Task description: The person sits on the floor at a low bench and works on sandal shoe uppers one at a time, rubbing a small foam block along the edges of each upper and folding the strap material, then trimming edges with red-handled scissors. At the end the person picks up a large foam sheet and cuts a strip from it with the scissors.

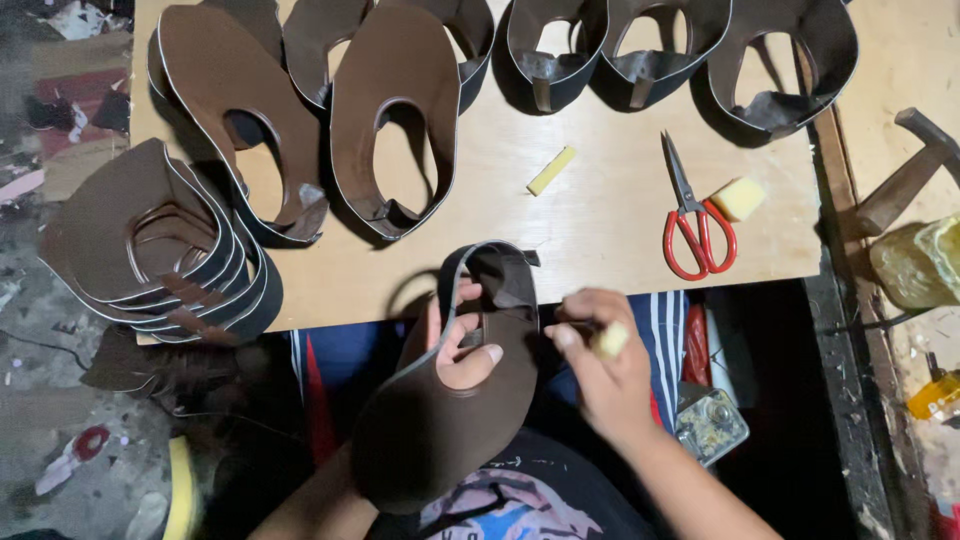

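over your lap, your left hand (462, 345) grips the brown shoe upper (440, 420) and your right hand (598, 360) pinches a yellow eraser block (610, 340); rub hard and it could slip.

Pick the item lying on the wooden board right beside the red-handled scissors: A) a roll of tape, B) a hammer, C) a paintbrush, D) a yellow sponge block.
D: a small yellow sponge block sits against the right handle loop of the red-handled scissors on the wooden board; the hammer lies off the board, farther to the right.
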`<state>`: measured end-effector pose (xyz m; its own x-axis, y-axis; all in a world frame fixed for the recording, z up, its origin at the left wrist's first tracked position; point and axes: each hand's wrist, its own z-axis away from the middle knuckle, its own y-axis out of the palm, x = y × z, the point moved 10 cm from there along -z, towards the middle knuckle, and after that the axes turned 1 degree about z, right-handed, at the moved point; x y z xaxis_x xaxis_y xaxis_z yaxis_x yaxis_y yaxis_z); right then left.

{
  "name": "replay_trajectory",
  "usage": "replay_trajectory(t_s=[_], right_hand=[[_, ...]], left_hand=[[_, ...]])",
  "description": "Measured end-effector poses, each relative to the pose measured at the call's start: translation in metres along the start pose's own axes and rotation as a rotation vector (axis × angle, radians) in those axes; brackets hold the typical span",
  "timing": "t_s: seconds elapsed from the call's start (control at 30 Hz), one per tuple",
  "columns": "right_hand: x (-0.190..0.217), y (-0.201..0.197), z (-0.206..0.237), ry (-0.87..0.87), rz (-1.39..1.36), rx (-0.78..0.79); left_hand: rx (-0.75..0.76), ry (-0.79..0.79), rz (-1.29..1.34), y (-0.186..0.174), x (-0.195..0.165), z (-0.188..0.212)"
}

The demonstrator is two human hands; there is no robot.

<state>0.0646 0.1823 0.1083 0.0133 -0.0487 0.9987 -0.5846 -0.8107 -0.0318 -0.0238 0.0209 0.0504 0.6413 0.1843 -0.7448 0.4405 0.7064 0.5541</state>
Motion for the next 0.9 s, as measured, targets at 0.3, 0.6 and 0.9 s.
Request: replay_trajectory(t_s=[0.3, 0.6, 0.9], right_hand=[[-0.062, 0.017, -0.016, 0.300, 0.171, 0.189], [-0.091, 0.013, -0.029, 0.355, 0.113, 0.224], [-0.105, 0.012, -0.026, 0.585, -0.489, 0.133]], left_hand=[[0.103, 0.247, -0.205, 0.004, 0.021, -0.027], [0.257, 0.591, -0.880, -0.015, 0.019, -0.053], [-0.019, 0.172, -0.194, -0.045, 0.028, -0.097]])
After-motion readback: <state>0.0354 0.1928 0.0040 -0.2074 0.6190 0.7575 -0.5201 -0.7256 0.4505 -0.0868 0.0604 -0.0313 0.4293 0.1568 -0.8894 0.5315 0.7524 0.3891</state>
